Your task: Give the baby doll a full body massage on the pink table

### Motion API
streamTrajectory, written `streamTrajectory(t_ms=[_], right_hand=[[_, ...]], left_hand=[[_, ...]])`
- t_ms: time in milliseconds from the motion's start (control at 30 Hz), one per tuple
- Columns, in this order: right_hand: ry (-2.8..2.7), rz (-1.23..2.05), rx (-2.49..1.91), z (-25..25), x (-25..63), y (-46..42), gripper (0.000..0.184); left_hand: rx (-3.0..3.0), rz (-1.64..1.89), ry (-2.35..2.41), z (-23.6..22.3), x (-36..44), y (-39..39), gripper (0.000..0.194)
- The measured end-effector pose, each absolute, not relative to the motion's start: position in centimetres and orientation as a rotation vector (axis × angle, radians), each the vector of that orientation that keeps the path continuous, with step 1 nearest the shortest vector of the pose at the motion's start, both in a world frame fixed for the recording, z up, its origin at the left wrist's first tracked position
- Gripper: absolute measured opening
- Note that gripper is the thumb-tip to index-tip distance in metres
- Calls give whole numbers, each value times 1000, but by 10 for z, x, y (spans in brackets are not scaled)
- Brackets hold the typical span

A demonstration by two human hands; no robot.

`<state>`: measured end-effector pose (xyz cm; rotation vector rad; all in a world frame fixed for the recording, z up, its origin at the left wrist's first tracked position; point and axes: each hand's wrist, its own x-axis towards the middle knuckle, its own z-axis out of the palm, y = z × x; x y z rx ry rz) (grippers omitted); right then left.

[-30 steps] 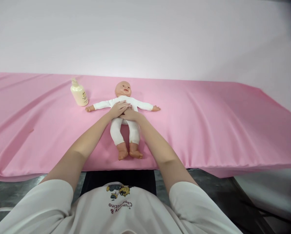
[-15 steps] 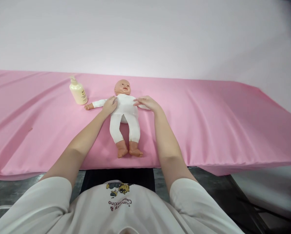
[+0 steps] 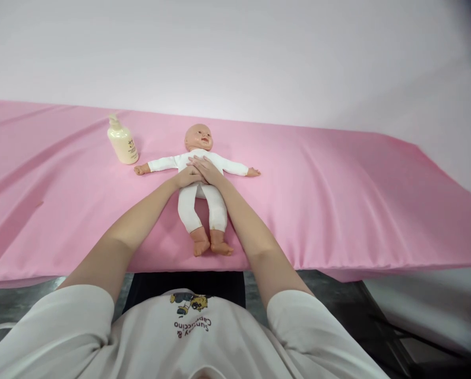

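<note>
A baby doll in a white bodysuit lies on its back, head away from me and both arms stretched out sideways. My left hand rests flat on the doll's belly, fingers pointing to the right. Across the middle of its chest lies my right hand, fingers extended up and to the left. The two hands meet and partly overlap over the torso, which they cover in part. Neither hand grips anything.
A pink cloth with folds covers the table. Left of the doll's head stands a cream pump bottle, close to the doll's hand. A pale wall rises behind the table.
My right hand has moved left from the doll's shoulder and arm onto its chest, uncovering that arm. My left hand has slid from the doll's side inward and down to the belly.
</note>
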<state>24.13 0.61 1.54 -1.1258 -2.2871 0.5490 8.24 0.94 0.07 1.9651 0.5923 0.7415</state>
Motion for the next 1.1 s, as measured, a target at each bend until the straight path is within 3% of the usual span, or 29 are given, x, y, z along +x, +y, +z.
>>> streamTrajectory(t_ms=[200,367,500,567,633,733,833,967,1100], right_hand=[[-2241,411,-1534,21,248,0,57],[-2105,399,-1886,35,236,-24,79],[-2159,435,-2038,51,217,-55,84],[-2274,476,-1952,57,211,-66,79],[-2459,548,-1678,61,210,-70,60],[-2565,794,-1253,61,221,-58,38],[-2423,1040,-1128,59,245,-39,40],[-2101,1482,-890,54,280,-23,53],[-1858,1622,-909,40,310,-11,50]], left_hand=[[1740,1091,730,4,68,14,36],[1901,1231,1185,-5,52,27,30],[2020,1258,1346,-2,54,29,29],[2121,1294,1218,4,61,25,36],[2269,1252,1014,10,68,22,45],[2375,969,798,15,75,22,60],[2411,751,807,11,73,28,67],[2493,631,1034,3,61,33,60],[2458,637,1251,-3,45,38,63]])
